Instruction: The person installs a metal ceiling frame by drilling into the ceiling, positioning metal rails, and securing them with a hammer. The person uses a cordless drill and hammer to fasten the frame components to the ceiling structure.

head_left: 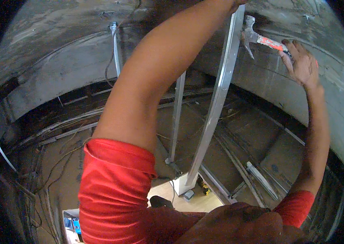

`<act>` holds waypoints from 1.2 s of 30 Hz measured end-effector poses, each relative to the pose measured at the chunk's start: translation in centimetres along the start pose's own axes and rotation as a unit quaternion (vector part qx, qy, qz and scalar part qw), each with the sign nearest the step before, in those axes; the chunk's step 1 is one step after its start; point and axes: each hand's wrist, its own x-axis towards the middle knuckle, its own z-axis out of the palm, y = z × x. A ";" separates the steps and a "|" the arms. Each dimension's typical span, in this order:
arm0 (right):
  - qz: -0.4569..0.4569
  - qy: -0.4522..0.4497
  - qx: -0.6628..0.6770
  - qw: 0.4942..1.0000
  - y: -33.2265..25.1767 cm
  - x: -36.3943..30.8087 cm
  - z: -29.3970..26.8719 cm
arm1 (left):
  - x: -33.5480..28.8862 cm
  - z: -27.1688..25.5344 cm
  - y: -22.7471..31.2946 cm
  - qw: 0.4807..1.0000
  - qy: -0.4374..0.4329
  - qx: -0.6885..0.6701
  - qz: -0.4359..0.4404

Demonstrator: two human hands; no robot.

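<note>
A claw hammer (267,42) with a worn metal head and an orange-red handle is in my right hand (305,67), its fingers wrapped round the handle's end. The hammer's head is just right of the upper end of a long metal stud (219,87); I cannot tell whether they touch. My left arm reaches up across the middle of the view. Only a sliver of my left hand (239,3) shows at the top edge, by the stud's upper end, and its fingers are out of sight.
Overhead is a rough concrete ceiling (74,24). A second metal strut (177,120) stands left of the stud, and another metal piece (116,49) hangs farther left. Below lie brown boards (257,126), cables (54,171) and an opening down to a pale floor (162,193).
</note>
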 end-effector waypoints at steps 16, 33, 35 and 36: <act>0.042 -0.035 -0.092 0.994 4.1 6.2 0.0 | 3.5 0.5 -1.8 0.999 -0.003 -0.025 0.022; 0.052 -0.002 -0.124 0.991 1.8 5.6 -3.5 | 1.4 -1.7 -0.3 0.991 -0.016 -0.132 -0.010; 0.028 0.012 -0.114 0.993 2.2 5.2 -3.5 | 1.4 -2.0 -0.1 0.989 -0.013 -0.144 -0.011; 0.015 0.019 -0.108 0.994 2.6 4.9 -3.4 | 1.3 -2.0 0.0 0.988 -0.015 -0.151 -0.012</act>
